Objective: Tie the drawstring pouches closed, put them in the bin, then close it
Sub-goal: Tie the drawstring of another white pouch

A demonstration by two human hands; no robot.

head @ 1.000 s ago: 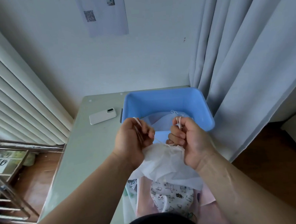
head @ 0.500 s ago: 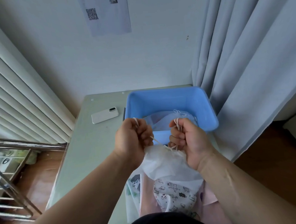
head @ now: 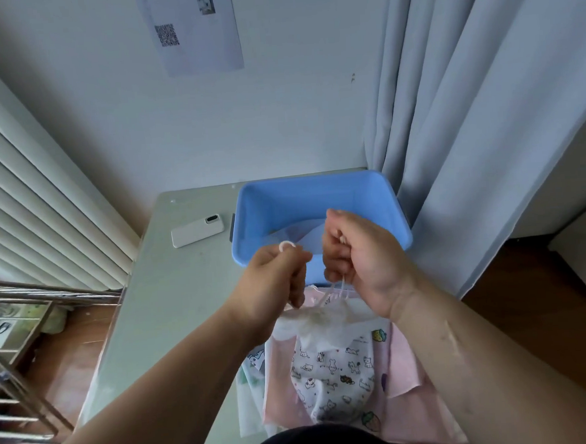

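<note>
The bin (head: pixel 317 199) is smooth blue plastic with a soft sheen. The pouch (head: pixel 329 326) is thin, matt white cloth, half see-through, and its cord (head: pixel 342 285) is plain white string. The table (head: pixel 172 297) has a smooth, glossy top. The curtain (head: pixel 483 107) is matt grey cloth, the floor (head: pixel 529 293) is polished wood, and the rack (head: pixel 49 294) is shiny metal.

A white cat-print pouch (head: pixel 331 367), mouth cinched, its drawstrings (head: pixel 342 286) pulled upward, lies over pink pouches (head: pixel 405 362) on the tabletop (head: pixel 172 297); behind, the blue bin (head: pixel 399 215) stands open, pale pouches (head: pixel 295 232) inside
</note>
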